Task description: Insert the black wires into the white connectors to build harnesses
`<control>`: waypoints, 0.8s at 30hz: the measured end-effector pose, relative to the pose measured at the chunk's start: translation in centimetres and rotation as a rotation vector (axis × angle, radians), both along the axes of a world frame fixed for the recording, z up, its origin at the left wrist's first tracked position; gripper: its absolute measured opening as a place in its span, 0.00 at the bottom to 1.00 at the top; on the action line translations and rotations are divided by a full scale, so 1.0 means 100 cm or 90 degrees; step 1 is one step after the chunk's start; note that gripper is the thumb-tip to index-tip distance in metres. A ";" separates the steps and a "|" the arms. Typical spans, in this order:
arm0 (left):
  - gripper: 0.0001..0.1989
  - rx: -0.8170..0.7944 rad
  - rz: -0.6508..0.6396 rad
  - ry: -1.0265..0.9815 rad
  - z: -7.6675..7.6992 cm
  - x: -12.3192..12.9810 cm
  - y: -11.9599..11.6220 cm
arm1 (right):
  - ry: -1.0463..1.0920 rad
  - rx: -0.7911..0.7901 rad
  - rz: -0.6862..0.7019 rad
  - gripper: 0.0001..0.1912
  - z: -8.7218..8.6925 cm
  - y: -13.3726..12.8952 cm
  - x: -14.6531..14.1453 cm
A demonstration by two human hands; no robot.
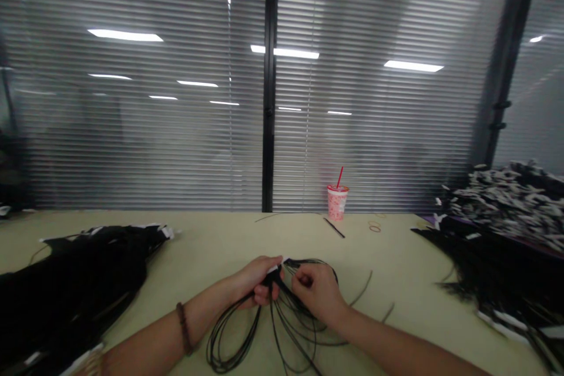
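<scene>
Low in the middle of the head view, my left hand [258, 275] grips a bundle of thin black cables [274, 277] near its white-tagged ends, thumb on top. Loose loops of the cables hang from it onto the table on both sides. Close by on the right, my right hand [321, 292] is closed, its thumb and index finger pinched at the cables. The fingertips partly hide what they pinch, so the number of strands between them is unclear. Several free cable ends stick out past my right wrist.
On the pale table [211, 252], a heap of black cables [88, 270] lies left and another black heap [506, 270] right. Behind the right heap is a black-and-white pile [520, 205]. A pink cup [337, 204] with a straw, a dark stick [333, 228] and rubber bands [374, 227] lie toward the back.
</scene>
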State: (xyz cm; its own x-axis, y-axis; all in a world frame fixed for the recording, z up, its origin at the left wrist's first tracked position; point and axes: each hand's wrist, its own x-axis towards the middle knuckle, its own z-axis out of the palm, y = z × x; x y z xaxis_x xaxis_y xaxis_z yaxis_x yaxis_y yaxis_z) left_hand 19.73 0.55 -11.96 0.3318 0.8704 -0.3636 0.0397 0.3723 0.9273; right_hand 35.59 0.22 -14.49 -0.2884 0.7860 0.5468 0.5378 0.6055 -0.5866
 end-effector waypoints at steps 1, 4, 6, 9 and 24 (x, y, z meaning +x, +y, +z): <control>0.18 0.003 -0.001 0.007 0.001 0.000 -0.001 | -0.002 0.009 -0.002 0.10 0.001 0.000 0.000; 0.18 0.010 -0.005 0.024 0.002 0.001 -0.002 | -0.010 0.018 -0.016 0.09 0.002 -0.001 0.001; 0.18 0.020 -0.010 0.020 0.003 0.001 -0.003 | -0.021 0.026 -0.031 0.09 0.002 -0.002 0.002; 0.18 0.029 -0.012 0.022 0.003 0.002 -0.004 | -0.047 0.066 -0.052 0.11 0.004 -0.002 0.003; 0.19 0.040 -0.021 0.066 0.006 0.004 -0.006 | -0.179 0.198 -0.062 0.13 0.003 -0.002 0.007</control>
State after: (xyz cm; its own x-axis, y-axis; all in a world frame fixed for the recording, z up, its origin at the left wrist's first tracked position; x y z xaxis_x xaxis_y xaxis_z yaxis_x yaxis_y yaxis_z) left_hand 20.14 -0.02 -11.37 0.3241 0.8820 -0.3422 0.1474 0.3102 0.9392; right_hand 36.31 -0.02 -14.16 -0.3924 0.6267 0.6733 0.7141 0.6689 -0.2065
